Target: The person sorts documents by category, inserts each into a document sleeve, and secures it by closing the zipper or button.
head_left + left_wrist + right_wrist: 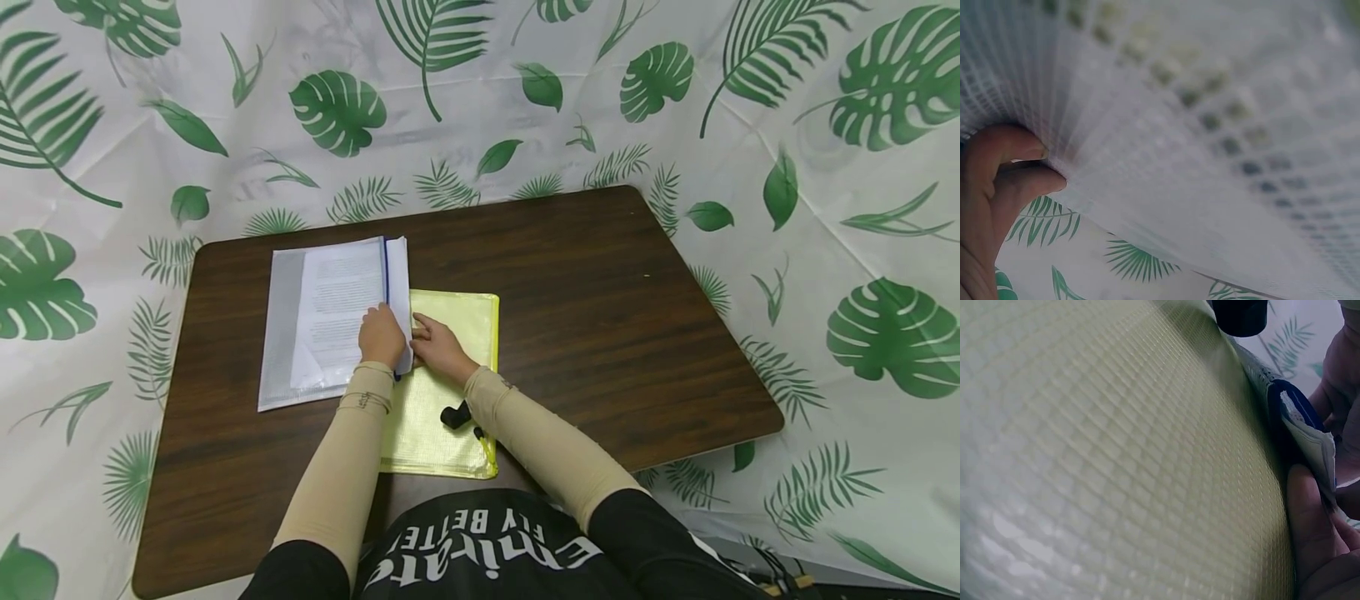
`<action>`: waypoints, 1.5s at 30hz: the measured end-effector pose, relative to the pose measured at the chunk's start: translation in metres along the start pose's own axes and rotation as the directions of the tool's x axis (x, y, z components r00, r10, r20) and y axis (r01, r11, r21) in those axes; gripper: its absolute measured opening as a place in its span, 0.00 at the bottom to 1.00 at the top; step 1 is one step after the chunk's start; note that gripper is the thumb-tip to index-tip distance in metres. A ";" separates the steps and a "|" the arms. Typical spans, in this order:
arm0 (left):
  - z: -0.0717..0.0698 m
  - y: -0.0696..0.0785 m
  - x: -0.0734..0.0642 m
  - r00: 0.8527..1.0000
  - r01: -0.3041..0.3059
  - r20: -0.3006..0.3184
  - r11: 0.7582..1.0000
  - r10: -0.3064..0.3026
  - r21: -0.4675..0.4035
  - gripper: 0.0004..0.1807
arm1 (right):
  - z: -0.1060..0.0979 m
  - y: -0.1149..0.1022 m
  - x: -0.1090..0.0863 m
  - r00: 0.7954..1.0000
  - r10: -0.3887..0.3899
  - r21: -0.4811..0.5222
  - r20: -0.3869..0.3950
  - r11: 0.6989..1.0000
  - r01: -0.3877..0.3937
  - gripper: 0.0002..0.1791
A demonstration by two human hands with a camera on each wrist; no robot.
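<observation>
A clear mesh zip pouch (281, 333) with a blue zipper edge lies on the left half of the table. Printed papers (341, 287) show through it, and a white paper edge sticks out past the zipper on its right side. My left hand (381, 335) pinches the pouch near the zipper; the left wrist view shows thumb and finger (1035, 178) on the mesh. My right hand (444, 348) pinches the protruding papers (1313, 447) at the pouch's mouth, its fingers partly hidden. Beneath the right hand lies a yellow mesh zip pouch (442, 442), overlapped by the clear one.
The brown wood-grain table (585, 333) extends to the right of both pouches. A small black device (455, 415) sits by the right wrist above the yellow pouch. A leaf-patterned curtain (480, 108) surrounds the table's back and sides.
</observation>
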State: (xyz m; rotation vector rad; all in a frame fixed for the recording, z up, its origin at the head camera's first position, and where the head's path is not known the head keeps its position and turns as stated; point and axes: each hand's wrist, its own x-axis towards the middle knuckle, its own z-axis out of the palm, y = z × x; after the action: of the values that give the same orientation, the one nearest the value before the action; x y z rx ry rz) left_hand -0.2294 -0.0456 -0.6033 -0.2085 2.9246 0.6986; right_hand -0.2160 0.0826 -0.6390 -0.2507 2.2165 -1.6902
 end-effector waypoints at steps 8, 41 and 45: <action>0.000 0.002 -0.005 0.999 -0.030 -0.029 1.000 0.030 0.011 0.26 | 0.000 0.003 0.001 0.999 -0.032 -0.023 -0.001 0.999 0.032 0.31; 0.000 0.002 -0.007 0.994 -0.090 -0.052 0.994 0.094 0.069 0.23 | 0.004 -0.001 0.009 0.999 -0.052 -0.102 0.011 0.993 0.053 0.33; 0.001 0.001 -0.007 0.995 -0.082 -0.047 0.994 0.085 0.071 0.24 | 0.005 -0.001 0.009 0.999 -0.034 -0.088 0.002 0.996 0.034 0.33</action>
State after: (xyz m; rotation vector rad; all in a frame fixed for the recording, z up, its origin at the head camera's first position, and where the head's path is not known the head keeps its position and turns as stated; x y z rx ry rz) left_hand -0.2229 -0.0435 -0.6030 -0.0984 3.0141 0.6110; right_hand -0.2228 0.0748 -0.6410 -0.3123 2.3019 -1.6116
